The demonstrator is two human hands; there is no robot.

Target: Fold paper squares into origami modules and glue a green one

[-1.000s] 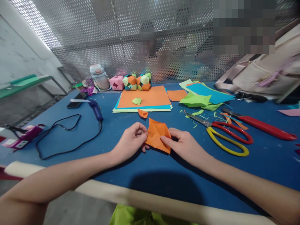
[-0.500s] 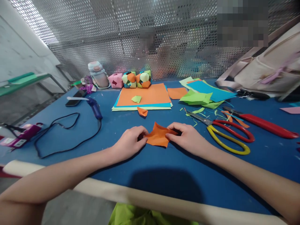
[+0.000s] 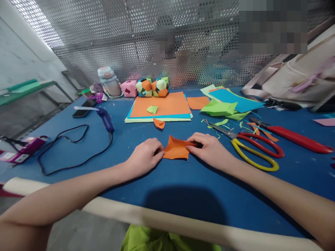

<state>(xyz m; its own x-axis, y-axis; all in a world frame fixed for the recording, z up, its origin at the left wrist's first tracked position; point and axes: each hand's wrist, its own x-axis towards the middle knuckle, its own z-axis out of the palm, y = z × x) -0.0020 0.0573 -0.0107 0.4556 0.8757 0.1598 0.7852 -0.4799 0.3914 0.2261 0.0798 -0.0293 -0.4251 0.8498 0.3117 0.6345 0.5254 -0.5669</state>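
Note:
A creased orange paper piece [image 3: 176, 149] is held low over the blue table, one point of it sticking up. My left hand [image 3: 146, 154] pinches its left corner between thumb and fingers. On the opposite side, my right hand [image 3: 206, 148] grips the right edge, and its curled fingers hide part of that edge. Just beyond the paper lies a small folded orange piece [image 3: 159, 123]. A small green folded piece [image 3: 152, 109] rests on the orange sheet [image 3: 167, 104] that tops a paper stack.
Scissors [image 3: 251, 146] and a red-handled tool [image 3: 298, 139] lie at right near green and blue papers [image 3: 235, 100]. Folded paper balls [image 3: 160, 87] and a bottle [image 3: 111, 83] stand behind. A corded blue tool [image 3: 105, 119] lies at left.
The orange paper's right side has been bent up slightly more between my right fingers, and its lower edge looks flatter. My hands have barely shifted.

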